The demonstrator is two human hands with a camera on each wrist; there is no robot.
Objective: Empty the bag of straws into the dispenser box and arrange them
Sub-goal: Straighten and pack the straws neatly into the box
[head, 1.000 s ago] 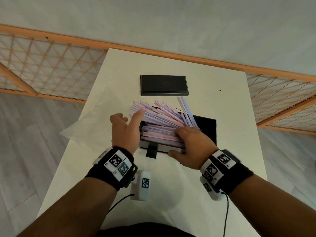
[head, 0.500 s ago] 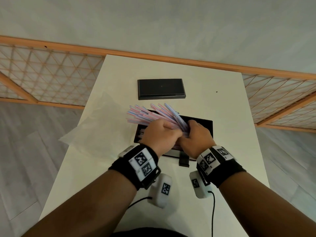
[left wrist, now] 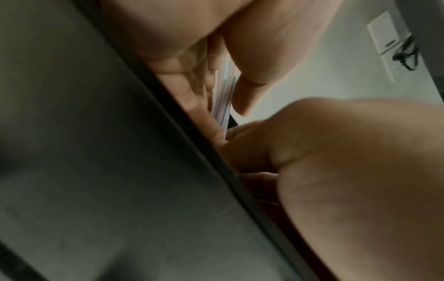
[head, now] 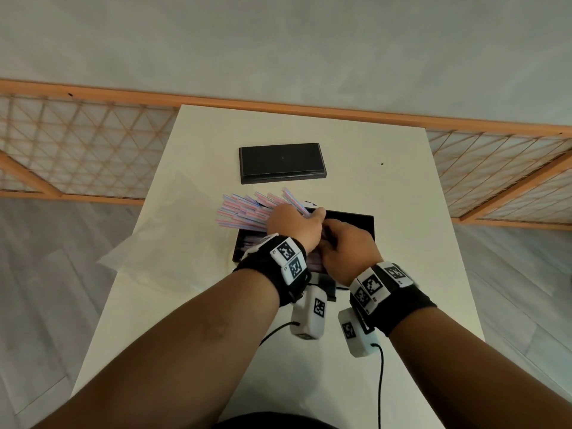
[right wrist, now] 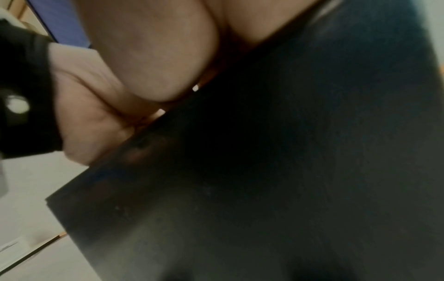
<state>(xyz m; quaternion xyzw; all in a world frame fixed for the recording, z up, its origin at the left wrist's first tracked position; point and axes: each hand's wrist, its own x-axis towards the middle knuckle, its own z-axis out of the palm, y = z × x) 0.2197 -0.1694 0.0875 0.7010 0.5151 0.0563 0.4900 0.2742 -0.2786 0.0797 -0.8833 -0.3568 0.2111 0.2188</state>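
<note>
Straws (head: 244, 210) in box (head: 356, 224), lid (head: 281, 162) behind

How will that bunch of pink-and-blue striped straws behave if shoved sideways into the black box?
The pink-and-blue striped straws are thin and loose, fanned at mixed angles, so they would probably splay rather than move together. Their ends overhang the black dispenser box, so some may spill out. They likely roll easily.

- One black dispenser box (head: 362, 224), open, on the white table (head: 387, 187).
- One black lid (head: 281, 162), beyond the dispenser box, apart from it.
- One clear bag (head: 167, 239), flat, left of the dispenser box.
- Pink-and-blue striped straws (head: 241, 212): many, too tangled to count, fanned over the dispenser box's far left corner.
- Two hands over the dispenser box: left hand (head: 297, 226), right hand (head: 348, 250).
- Two banded wrists, near side of the dispenser box.
</note>
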